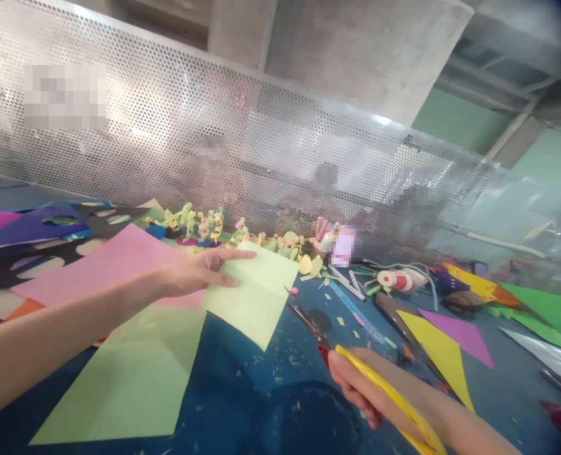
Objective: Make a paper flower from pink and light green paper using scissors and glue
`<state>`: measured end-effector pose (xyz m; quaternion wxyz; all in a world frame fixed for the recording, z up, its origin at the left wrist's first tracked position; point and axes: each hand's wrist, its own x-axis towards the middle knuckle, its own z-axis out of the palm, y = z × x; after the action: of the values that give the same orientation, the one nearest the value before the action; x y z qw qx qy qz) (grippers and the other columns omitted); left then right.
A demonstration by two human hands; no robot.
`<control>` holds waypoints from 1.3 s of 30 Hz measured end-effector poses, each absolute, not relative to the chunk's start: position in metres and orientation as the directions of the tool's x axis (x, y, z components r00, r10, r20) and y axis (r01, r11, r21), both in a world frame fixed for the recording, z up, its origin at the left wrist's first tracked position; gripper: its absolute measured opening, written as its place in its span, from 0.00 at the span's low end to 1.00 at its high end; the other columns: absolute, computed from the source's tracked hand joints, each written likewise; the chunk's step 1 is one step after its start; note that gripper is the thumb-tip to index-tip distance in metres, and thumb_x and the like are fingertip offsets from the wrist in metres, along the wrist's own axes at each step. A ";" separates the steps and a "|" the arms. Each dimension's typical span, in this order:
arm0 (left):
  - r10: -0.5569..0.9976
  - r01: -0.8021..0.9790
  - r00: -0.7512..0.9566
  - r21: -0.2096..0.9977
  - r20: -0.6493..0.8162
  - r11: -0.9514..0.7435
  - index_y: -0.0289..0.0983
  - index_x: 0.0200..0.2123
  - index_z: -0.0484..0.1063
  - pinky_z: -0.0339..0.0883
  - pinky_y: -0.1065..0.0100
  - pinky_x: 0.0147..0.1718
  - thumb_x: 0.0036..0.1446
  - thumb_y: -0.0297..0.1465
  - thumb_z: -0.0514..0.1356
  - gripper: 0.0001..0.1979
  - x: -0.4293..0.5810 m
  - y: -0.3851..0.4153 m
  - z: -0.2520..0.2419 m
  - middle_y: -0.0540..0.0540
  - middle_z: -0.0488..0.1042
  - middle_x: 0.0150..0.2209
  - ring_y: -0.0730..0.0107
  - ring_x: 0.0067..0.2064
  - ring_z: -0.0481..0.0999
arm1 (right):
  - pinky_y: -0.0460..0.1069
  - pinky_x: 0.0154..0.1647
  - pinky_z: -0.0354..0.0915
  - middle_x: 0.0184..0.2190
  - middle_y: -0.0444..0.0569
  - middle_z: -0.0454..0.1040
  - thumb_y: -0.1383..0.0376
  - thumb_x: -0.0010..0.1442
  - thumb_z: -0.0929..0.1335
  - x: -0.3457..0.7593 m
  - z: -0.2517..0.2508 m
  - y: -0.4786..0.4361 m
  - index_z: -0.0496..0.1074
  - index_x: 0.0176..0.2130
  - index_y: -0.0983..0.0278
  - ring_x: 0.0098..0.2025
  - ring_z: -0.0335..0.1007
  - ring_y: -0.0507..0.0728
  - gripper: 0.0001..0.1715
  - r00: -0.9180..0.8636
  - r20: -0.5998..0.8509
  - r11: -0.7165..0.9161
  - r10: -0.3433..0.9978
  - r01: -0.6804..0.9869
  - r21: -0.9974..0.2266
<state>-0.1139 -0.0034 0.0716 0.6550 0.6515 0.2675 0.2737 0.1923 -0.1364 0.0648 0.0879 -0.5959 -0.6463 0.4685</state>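
My left hand (199,268) grips a pale green sheet of paper (256,297) at its upper left, thumb and forefinger on the paper. My right hand (356,382) is closed round a pair of scissors (311,322) with some red at the grip. The blades point up and left, with their tips close to the sheet's right edge. A curved yellow piece (385,392) runs along my right hand and wrist; I cannot tell if it belongs to the scissors. Under my left forearm lie another pale green sheet (133,379) and a pink sheet (114,265).
A perforated metal screen (167,120) stands behind the blue table (256,411), with blurred people beyond it. Small yellow-green paper figures (199,221) line the back. To the right lie a spool (397,280), a blue ruler (356,309), yellow paper (439,351) and purple paper (463,335).
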 end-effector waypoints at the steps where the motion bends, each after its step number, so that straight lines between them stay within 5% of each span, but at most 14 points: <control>1: 0.684 -0.001 0.730 1.000 0.006 -0.007 0.45 0.58 0.57 0.65 0.60 0.47 0.48 0.27 0.64 0.34 -0.114 -0.005 0.073 0.44 0.71 0.51 0.58 0.50 0.71 | 0.42 0.19 0.57 0.18 0.38 0.54 0.40 0.57 0.53 0.189 0.071 -0.137 0.53 0.25 0.62 0.17 0.55 0.46 0.29 -0.292 -0.448 -0.119 0.845 0.714 -0.690; 6: 0.605 0.069 0.795 0.997 -0.033 -0.036 0.45 0.57 0.59 0.63 0.61 0.47 0.49 0.28 0.64 0.32 -0.112 -0.014 0.081 0.45 0.73 0.49 0.58 0.49 0.72 | 0.43 0.22 0.57 0.18 0.38 0.52 0.39 0.55 0.54 0.168 0.091 -0.143 0.52 0.23 0.63 0.19 0.57 0.48 0.31 -0.338 -0.483 -0.038 0.808 0.787 -0.615; 26: 0.595 0.107 0.802 0.992 -0.051 -0.059 0.47 0.55 0.62 0.63 0.60 0.45 0.46 0.30 0.64 0.31 -0.113 -0.019 0.085 0.47 0.75 0.46 0.56 0.48 0.72 | 0.43 0.19 0.59 0.18 0.38 0.52 0.35 0.51 0.52 0.166 0.069 -0.142 0.54 0.24 0.62 0.17 0.53 0.47 0.34 -0.318 -0.436 -0.083 0.842 0.723 -0.686; 39: 0.573 0.135 0.816 0.989 -0.076 -0.062 0.47 0.57 0.60 0.64 0.63 0.42 0.48 0.30 0.64 0.32 -0.115 -0.016 0.085 0.46 0.76 0.44 0.58 0.45 0.74 | 0.42 0.14 0.49 0.15 0.37 0.50 0.34 0.51 0.52 0.165 0.064 -0.149 0.52 0.21 0.62 0.13 0.49 0.45 0.35 -0.286 -0.420 -0.108 0.861 0.705 -0.701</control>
<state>-0.1149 -0.0161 0.0853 0.6374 0.7083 0.2501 0.1717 0.1646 -0.1487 0.0638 0.0866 -0.5912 -0.6622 0.4521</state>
